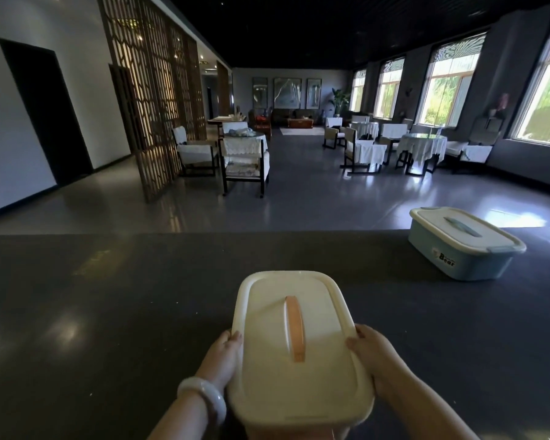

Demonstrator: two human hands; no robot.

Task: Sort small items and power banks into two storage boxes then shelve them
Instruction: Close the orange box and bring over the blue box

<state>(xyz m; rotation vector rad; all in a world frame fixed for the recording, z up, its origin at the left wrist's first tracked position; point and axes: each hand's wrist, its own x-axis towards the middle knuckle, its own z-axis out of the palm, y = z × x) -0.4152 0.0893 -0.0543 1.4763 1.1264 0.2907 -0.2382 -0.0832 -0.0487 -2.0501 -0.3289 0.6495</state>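
The person stood at a dark counter (108, 312) with a cream storage box (299, 344) held between both hands, its lid on and its orange handle (295, 328) running lengthways down the middle. The left hand (224, 357) gripped the box's left edge, fingers curled against the rim, a pale bangle (204, 398) on that wrist; the right hand (370, 354) clasped the opposite edge in the same way. The box sat close to the person, at the near edge of the counter, though I could not tell whether it rested on the surface or was lifted just clear of it. Well apart, at the far right of the counter, stood a blue storage box (461, 242), also lidded, with a label on its side. No loose items or power banks lay in view, so the sorting looked finished to me, and the step in hand seemed to be carrying the cream box off to be shelved. The next move would call for a level, two-handed lift and a turn toward a shelf that was not in sight.
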